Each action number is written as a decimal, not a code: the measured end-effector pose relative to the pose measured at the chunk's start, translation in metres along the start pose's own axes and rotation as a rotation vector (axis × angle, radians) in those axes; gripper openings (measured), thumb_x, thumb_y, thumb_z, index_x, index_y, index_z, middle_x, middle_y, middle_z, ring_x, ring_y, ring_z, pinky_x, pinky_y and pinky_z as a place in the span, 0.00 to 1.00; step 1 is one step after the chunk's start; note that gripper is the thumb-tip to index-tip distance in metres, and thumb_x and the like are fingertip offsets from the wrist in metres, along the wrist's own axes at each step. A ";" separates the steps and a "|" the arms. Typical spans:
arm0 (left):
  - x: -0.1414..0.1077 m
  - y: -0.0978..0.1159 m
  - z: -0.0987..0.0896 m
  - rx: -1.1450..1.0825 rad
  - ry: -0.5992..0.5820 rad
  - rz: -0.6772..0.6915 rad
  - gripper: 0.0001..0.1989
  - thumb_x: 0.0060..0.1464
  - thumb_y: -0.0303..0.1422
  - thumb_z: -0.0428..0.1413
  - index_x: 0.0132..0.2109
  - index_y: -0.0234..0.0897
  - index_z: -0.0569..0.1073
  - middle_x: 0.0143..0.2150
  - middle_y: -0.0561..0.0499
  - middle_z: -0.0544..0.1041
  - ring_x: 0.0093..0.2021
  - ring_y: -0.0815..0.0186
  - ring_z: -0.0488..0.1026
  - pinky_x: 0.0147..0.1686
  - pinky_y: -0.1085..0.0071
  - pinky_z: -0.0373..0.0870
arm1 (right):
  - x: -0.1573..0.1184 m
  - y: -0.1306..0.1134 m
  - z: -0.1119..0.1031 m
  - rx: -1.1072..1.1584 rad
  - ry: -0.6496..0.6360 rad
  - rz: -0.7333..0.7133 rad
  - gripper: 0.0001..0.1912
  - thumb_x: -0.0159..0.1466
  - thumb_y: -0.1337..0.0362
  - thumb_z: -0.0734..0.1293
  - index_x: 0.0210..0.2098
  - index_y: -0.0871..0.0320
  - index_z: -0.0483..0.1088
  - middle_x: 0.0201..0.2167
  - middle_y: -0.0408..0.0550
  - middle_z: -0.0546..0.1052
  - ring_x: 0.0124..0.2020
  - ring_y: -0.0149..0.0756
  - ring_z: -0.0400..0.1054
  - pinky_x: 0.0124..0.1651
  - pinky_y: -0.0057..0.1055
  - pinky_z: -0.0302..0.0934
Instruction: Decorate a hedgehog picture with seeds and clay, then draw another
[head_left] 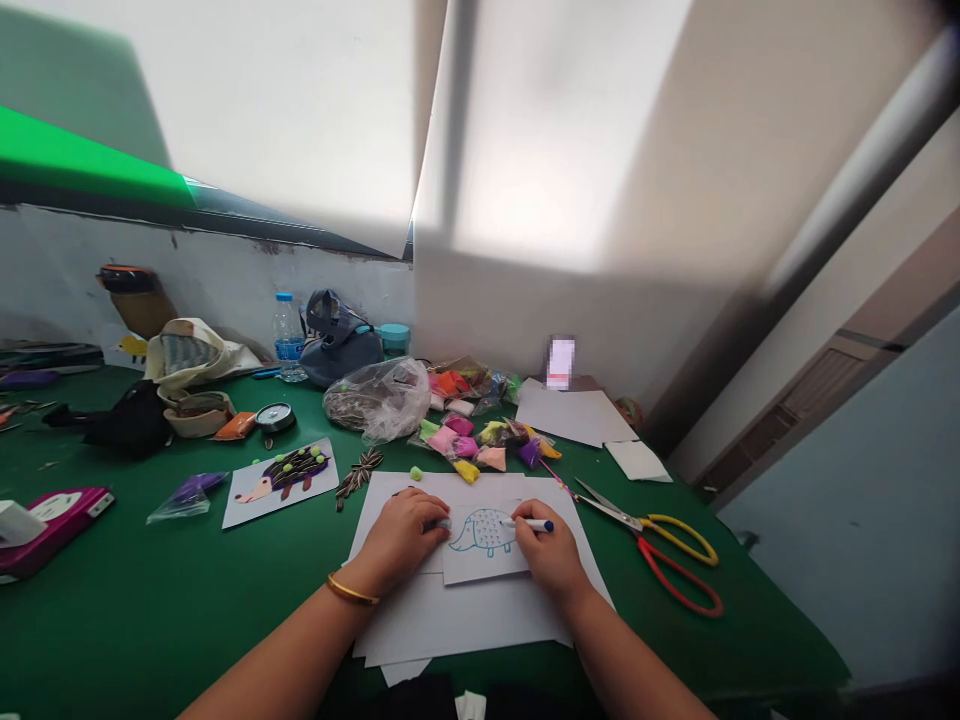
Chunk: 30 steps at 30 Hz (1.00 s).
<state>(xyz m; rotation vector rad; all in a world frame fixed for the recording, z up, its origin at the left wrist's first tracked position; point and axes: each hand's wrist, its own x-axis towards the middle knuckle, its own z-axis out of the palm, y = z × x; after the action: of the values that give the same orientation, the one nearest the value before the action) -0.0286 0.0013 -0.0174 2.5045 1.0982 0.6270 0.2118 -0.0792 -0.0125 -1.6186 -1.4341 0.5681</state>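
A small white card [480, 574] with a hedgehog outline drawn in blue-green lies on larger sheets of white paper [420, 620]. My right hand [551, 550] is closed on a white marker [534, 525] with a dark blue end, its tip over the right part of the drawn body. My left hand [401, 535] rests on the sheets at the card's left edge, fingers curled. A small pale thing shows at its fingertips, too small to name. A gold bangle [351, 592] circles my left wrist. Left of the sheets lies a finished-looking clay hedgehog picture [281, 478].
Scissors [637, 525] with yellow and red handles lie open at right. Bags of coloured clay [465, 445], a clear plastic bag [382, 400] and a seed twig [358, 478] lie beyond the paper. A water bottle [287, 340] stands by the wall; a magenta box [56, 530] lies far left.
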 end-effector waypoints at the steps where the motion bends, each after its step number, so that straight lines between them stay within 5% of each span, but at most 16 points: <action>1: 0.000 0.000 0.000 0.000 0.003 -0.001 0.06 0.53 0.33 0.63 0.40 0.43 0.81 0.46 0.52 0.82 0.48 0.58 0.73 0.52 0.63 0.65 | 0.000 0.000 0.000 0.008 0.000 -0.001 0.08 0.59 0.62 0.60 0.29 0.55 0.69 0.28 0.43 0.74 0.32 0.39 0.67 0.35 0.31 0.57; 30: 0.001 0.000 0.001 -0.012 0.011 0.003 0.06 0.53 0.33 0.63 0.40 0.44 0.81 0.45 0.52 0.82 0.48 0.59 0.74 0.52 0.63 0.66 | -0.007 -0.001 -0.005 0.028 -0.013 -0.004 0.08 0.60 0.63 0.59 0.28 0.55 0.68 0.27 0.43 0.73 0.32 0.39 0.67 0.35 0.31 0.58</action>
<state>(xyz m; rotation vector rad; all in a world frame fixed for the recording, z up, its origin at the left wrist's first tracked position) -0.0280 0.0017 -0.0177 2.4959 1.0922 0.6464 0.2135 -0.0877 -0.0103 -1.5921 -1.4326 0.5943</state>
